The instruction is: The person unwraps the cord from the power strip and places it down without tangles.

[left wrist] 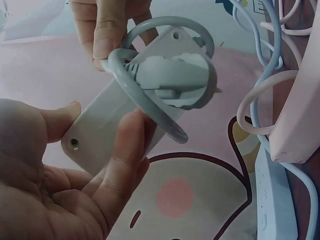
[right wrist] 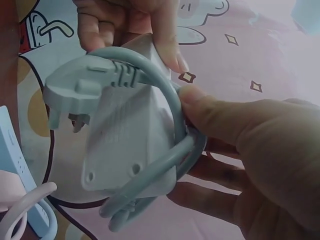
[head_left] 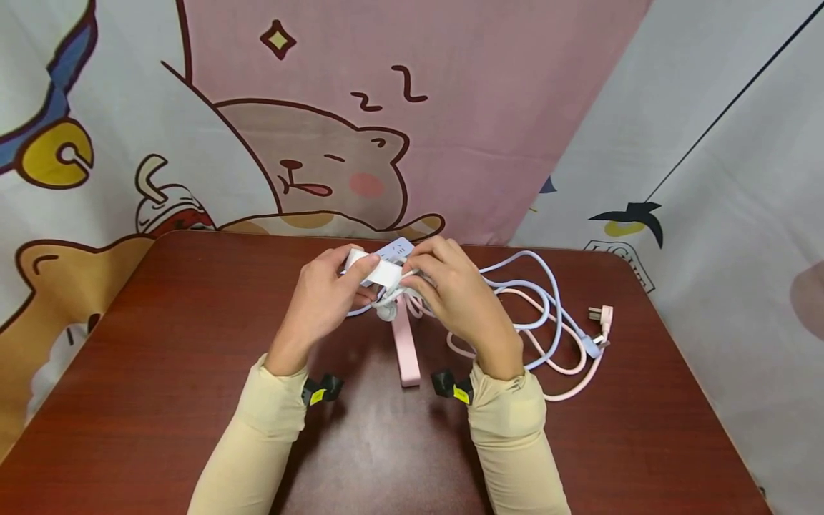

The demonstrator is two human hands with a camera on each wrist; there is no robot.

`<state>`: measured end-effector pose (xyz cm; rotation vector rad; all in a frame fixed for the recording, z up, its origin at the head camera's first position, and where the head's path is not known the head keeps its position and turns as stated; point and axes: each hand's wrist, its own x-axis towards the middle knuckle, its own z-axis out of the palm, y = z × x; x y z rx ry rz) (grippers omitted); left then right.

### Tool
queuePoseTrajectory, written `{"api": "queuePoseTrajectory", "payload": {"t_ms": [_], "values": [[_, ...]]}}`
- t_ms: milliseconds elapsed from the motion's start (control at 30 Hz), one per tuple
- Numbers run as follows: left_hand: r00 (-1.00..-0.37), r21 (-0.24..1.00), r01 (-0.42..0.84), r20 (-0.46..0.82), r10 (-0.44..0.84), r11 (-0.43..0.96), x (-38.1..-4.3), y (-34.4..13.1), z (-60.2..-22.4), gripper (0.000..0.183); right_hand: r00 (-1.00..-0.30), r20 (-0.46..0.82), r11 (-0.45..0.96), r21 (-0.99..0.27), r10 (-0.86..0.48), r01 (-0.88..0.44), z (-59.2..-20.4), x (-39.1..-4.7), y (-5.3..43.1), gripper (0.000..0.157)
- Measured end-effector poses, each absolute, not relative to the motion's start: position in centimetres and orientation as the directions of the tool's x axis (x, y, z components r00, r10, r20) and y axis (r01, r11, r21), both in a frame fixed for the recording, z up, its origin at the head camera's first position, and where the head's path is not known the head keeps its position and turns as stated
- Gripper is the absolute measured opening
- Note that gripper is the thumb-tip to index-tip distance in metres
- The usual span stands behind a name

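Observation:
My left hand [head_left: 322, 297] grips a short white power strip [head_left: 384, 273] by one end, raised over the table. In the left wrist view, the thumb and fingers lie along the strip's sides, and its underside shows screw holes. A pale grey cord [right wrist: 175, 110] loops around the strip, and its plug [left wrist: 175, 77] lies against the underside. My right hand [head_left: 460, 300] pinches the cord between thumb and fingers at the strip's other end. Part of the looped cord is hidden behind the strip in the right wrist view.
Below the hands a pink power strip [head_left: 405, 350] lies lengthwise on the brown table [head_left: 161, 372]. Beyond it is a blue power strip [head_left: 395, 249]. Their cords coil to the right, ending in a pink plug [head_left: 605, 318] and a blue plug [head_left: 589, 347]. A cartoon-printed curtain [head_left: 483, 107] hangs behind.

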<state>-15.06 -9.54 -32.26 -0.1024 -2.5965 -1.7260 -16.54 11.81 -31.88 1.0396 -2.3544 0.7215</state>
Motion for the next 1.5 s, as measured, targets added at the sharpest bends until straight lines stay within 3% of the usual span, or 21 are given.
{"api": "queuePoseTrajectory", "payload": {"t_ms": [700,967,1500], "values": [[-0.996,0.972,0.044,0.023,0.089,0.233,-15.1,-9.5,-32.5,0.038,-0.640,0.679,0.680,-0.279,-0.360,-0.678,-32.0,-16.1,11.0,0.021],[-0.989,0.889,0.146,0.120,0.087,0.435,-15.1,-10.2,-32.4,0.044,-0.609,0.652,0.611,-0.272,-0.451,-0.744,-31.7,-16.5,12.1,0.015],[-0.980,0.939,0.187,0.159,0.118,0.288,-15.0,-9.5,-32.7,0.045,-0.678,0.480,0.636,-0.278,-0.557,-0.720,-32.0,-16.1,12.5,0.018]]}}
